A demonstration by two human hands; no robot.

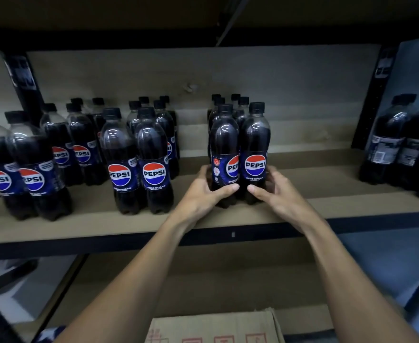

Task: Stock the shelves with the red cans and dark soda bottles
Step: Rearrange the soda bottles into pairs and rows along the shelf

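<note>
Risks first, starting at the left of the shelf. The 2 far-left front bottles stand nearest the front edge, so a stray arm could probably tip them off. The middle block stands apart from the work and looks safe.

The person's left hand curls round the lower part of the left front bottle, with the thumb across its lower front. The right hand grips the right front bottle the same way. Both bottles stand upright on the shelf, touching each other and close against the rows behind. A hard push would likely topple those tall, narrow bottles like skittles. An uneven push could twist 1 of the pair, and the left label faces partly sideways as it is. The right-hand group stands well apart, with its labels turned away.

As for containers, every bottle is capped and holds dark soda up to about the shoulder. A cardboard box sits below, between the forearms, and its contents cannot be seen. No red cans show anywhere.
</note>
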